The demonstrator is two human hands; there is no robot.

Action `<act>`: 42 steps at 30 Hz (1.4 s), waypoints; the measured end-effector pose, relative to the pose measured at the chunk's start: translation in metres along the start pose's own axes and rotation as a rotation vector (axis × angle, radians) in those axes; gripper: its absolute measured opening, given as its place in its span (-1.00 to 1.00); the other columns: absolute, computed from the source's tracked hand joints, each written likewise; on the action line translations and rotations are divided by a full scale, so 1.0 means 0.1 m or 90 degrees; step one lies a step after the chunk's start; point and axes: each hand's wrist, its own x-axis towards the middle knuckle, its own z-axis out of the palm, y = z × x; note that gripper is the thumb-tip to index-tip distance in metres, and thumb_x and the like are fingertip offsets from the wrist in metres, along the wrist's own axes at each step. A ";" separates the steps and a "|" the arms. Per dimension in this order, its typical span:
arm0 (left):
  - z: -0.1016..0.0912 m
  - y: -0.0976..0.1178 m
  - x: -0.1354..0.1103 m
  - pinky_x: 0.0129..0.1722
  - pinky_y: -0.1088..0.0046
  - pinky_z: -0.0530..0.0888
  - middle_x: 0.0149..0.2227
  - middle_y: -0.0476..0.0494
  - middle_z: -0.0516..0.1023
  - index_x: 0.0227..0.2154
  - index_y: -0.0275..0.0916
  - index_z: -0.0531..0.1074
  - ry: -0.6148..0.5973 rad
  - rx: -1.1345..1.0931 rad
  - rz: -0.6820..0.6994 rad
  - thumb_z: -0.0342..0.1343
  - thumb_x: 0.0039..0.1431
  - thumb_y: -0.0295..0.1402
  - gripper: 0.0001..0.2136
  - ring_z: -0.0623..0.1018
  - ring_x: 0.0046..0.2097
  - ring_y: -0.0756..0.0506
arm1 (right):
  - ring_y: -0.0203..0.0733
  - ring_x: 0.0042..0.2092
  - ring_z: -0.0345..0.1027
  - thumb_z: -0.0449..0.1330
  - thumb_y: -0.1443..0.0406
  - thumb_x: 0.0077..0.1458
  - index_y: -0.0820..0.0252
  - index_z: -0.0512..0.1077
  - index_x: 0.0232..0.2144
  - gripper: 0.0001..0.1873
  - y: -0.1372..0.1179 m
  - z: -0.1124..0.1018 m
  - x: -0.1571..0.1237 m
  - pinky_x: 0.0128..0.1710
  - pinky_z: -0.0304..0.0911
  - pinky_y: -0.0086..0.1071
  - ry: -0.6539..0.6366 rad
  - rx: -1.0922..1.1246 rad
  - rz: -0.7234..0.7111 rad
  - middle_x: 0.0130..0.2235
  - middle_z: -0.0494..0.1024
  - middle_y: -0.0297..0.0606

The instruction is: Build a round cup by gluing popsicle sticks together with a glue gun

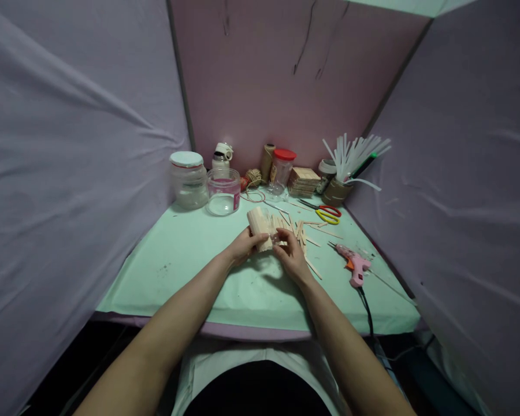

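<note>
In front of me, a clear plastic container wrapped in pale wooden craft sticks [257,222] lies tilted between both hands, above the table. My left hand [244,245] is closed around its stick-covered side, thumb on top. At its bare clear end, the fingers of my right hand [291,252] pinch the see-through plastic. Loose craft sticks [314,268] are scattered just beyond and beside my right hand. To the right lies a pink hot glue gun [356,264], its nozzle pointing left toward the sticks.
Scissors [328,214] with red and yellow handles lie behind the sticks. Along the back stand a lidded jar [189,185], an open clear tub [223,193], a red-lidded jar [281,170], stacked wooden squares [304,180] and a pot of glue sticks [359,156]. Cloth walls enclose both sides.
</note>
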 end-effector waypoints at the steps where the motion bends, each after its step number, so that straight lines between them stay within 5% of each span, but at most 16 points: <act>1: 0.01 0.00 0.00 0.07 0.06 0.46 -0.01 -0.35 0.55 0.02 -0.31 0.34 0.000 0.004 -0.003 0.37 -0.12 -0.27 -0.40 0.56 0.00 -0.28 | -0.11 -0.04 0.37 0.24 0.08 0.04 0.10 0.30 0.02 -0.49 0.00 0.00 0.00 -0.15 0.41 -0.23 0.000 -0.008 0.002 -0.04 0.44 -0.16; 8: 0.03 0.00 -0.02 0.12 0.06 0.41 0.01 -0.32 0.55 0.01 -0.29 0.35 -0.018 0.019 -0.006 0.36 -0.11 -0.28 -0.42 0.55 0.01 -0.26 | -0.12 -0.10 0.39 0.28 0.09 0.01 0.11 0.33 0.00 -0.49 0.04 0.02 0.00 -0.23 0.42 -0.26 0.015 -0.041 0.011 -0.09 0.47 -0.16; 13: -0.01 0.05 -0.01 0.11 0.07 0.41 0.07 -0.37 0.48 0.12 -0.30 0.23 0.008 0.123 0.068 0.42 -0.20 -0.27 -0.23 0.50 0.09 -0.31 | -0.10 -0.06 0.39 0.31 0.09 -0.01 0.10 0.33 0.02 -0.44 0.04 -0.05 0.02 -0.17 0.41 -0.23 0.009 -0.031 0.001 -0.05 0.47 -0.15; 17: -0.07 0.03 -0.01 0.14 0.15 0.38 0.19 -0.33 0.36 0.22 -0.21 0.11 0.009 0.275 0.140 0.44 -0.28 -0.36 -0.06 0.38 0.19 -0.30 | -0.12 -0.08 0.38 0.21 0.07 0.08 0.13 0.35 -0.03 -0.55 0.06 -0.15 0.05 -0.13 0.38 -0.20 0.119 0.005 -0.002 -0.04 0.44 -0.12; 21: -0.12 0.01 -0.02 0.17 0.18 0.34 0.16 -0.25 0.38 0.21 -0.19 0.16 -0.035 0.389 0.169 0.38 -0.27 -0.45 -0.12 0.39 0.17 -0.27 | -0.16 -0.16 0.37 0.19 0.08 0.08 0.16 0.38 -0.10 -0.61 0.08 -0.19 0.08 -0.13 0.35 -0.20 0.222 0.016 0.008 -0.13 0.46 -0.17; 30: -0.19 0.08 -0.04 0.12 0.19 0.38 0.03 -0.18 0.49 0.15 -0.21 0.29 -0.069 0.504 0.164 0.31 -0.28 -0.46 -0.21 0.45 0.08 -0.29 | -0.18 -0.22 0.39 0.19 0.14 0.07 0.20 0.40 -0.19 -0.70 0.15 -0.22 0.12 -0.22 0.38 -0.26 0.304 -0.055 0.030 -0.23 0.48 -0.19; 33: -0.22 0.09 -0.03 0.13 0.21 0.36 0.07 -0.20 0.46 0.20 -0.22 0.21 -0.038 0.486 0.156 0.29 -0.24 -0.46 -0.18 0.44 0.09 -0.26 | -0.13 -0.19 0.40 0.16 0.20 0.06 0.20 0.42 -0.18 -0.72 0.22 -0.28 0.16 -0.20 0.40 -0.21 0.247 -0.176 0.032 -0.16 0.48 -0.12; 36: -0.26 0.08 0.00 0.16 0.22 0.32 0.12 -0.25 0.41 0.23 -0.24 0.14 -0.034 0.442 0.156 0.28 -0.23 -0.48 -0.15 0.42 0.14 -0.24 | 0.02 0.04 0.36 0.14 0.26 0.07 0.22 0.43 -0.06 -0.64 0.27 -0.29 0.23 0.02 0.32 -0.04 0.102 -0.348 -0.008 0.01 0.45 0.02; 42: -0.33 0.03 0.09 0.19 0.16 0.28 0.14 -0.26 0.40 0.17 -0.21 0.22 -0.113 0.444 0.138 0.32 -0.24 -0.46 -0.20 0.37 0.18 -0.27 | 0.12 0.38 -0.11 0.01 0.26 0.25 0.07 0.20 0.26 -0.47 0.29 -0.15 0.41 0.28 -0.10 0.18 -0.207 -0.542 -0.035 0.37 0.10 -0.11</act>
